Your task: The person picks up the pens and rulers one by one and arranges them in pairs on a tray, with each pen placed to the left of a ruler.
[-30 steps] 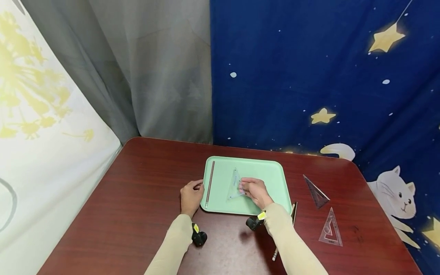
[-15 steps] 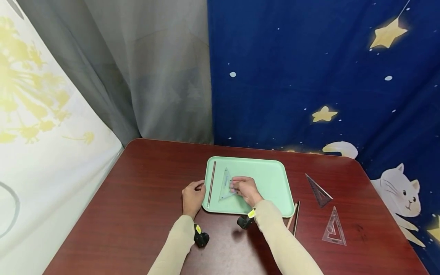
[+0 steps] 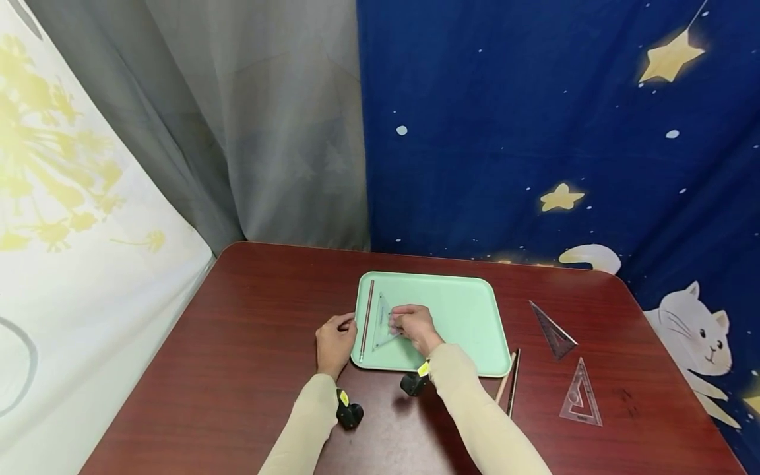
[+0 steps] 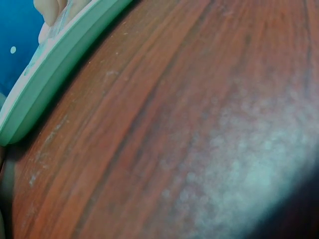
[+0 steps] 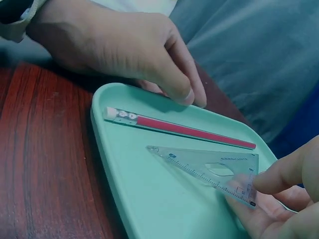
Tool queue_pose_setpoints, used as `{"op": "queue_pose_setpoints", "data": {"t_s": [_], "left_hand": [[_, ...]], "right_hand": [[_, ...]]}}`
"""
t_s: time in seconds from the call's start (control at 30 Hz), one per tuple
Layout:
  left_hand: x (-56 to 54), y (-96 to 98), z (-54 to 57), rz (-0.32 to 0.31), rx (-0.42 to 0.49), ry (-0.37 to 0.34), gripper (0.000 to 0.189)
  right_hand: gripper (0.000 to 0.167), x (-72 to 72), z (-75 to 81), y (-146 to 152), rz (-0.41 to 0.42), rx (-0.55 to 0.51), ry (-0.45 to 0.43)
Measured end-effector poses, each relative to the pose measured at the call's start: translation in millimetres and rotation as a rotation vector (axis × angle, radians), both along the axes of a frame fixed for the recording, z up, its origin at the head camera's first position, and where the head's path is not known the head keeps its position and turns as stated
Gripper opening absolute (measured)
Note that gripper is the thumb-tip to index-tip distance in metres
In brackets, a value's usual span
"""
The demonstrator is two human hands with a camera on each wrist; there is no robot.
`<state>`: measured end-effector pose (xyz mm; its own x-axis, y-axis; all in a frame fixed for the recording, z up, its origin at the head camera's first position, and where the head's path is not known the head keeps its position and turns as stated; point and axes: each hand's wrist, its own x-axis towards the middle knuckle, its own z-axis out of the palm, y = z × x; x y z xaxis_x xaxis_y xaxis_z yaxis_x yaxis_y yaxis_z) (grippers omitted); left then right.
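A mint-green tray [image 3: 463,316] lies on the table. At its left rim, my left hand [image 3: 335,343] grips the edge with bent fingers and thumb, as the right wrist view also shows. A red pencil [image 5: 189,132] with a white eraser lies inside the tray along that side. My right hand [image 3: 415,326] pinches a clear set square [image 5: 199,158] at one corner between thumb and fingers. The set square is over the tray, to the right of the pencil and roughly alongside it. Whether it touches the tray floor I cannot tell.
Right of the tray lie two more clear set squares, a farther one [image 3: 553,335] and a nearer one [image 3: 563,412]. A pale pencil [image 3: 503,386] and a dark pencil [image 3: 513,382] sit by the tray's near right corner, partly behind the right sleeve. Curtains hang behind the table [image 3: 267,297].
My right hand has moved left across the tray with the set square, bringing it close to the red pencil. My left hand stays at the tray's left rim.
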<state>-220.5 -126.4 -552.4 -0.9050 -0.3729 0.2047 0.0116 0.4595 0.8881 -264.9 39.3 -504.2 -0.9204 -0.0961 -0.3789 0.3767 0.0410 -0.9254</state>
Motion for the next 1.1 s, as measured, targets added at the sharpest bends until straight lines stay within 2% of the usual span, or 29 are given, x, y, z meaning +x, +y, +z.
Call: {"op": "queue_pose_setpoints", "data": {"t_s": [0.23,0.53,0.83,1.1], "left_hand": [[-0.4,-0.8,-1.4,0.002,-0.006,0.003,0.019],[0.5,-0.1,0.4,-0.004,0.011,0.013,0.019],[0.5,-1.0,-1.1,-0.008,0.008,0.021,0.019],[1.6,0.2,0.0,-0.009,0.018,0.007,0.020]], "right_hand": [[0.032,1.2,1.4,-4.7,0.000,0.098,0.020],[0.028,3.4,4.6,-6.2,0.056,0.397,0.164],[0.030,2.8,7.5,-4.6,0.106,0.465,0.190],[0.021,1.6,5.1,-6.9,0.132,0.563,0.259]]}}
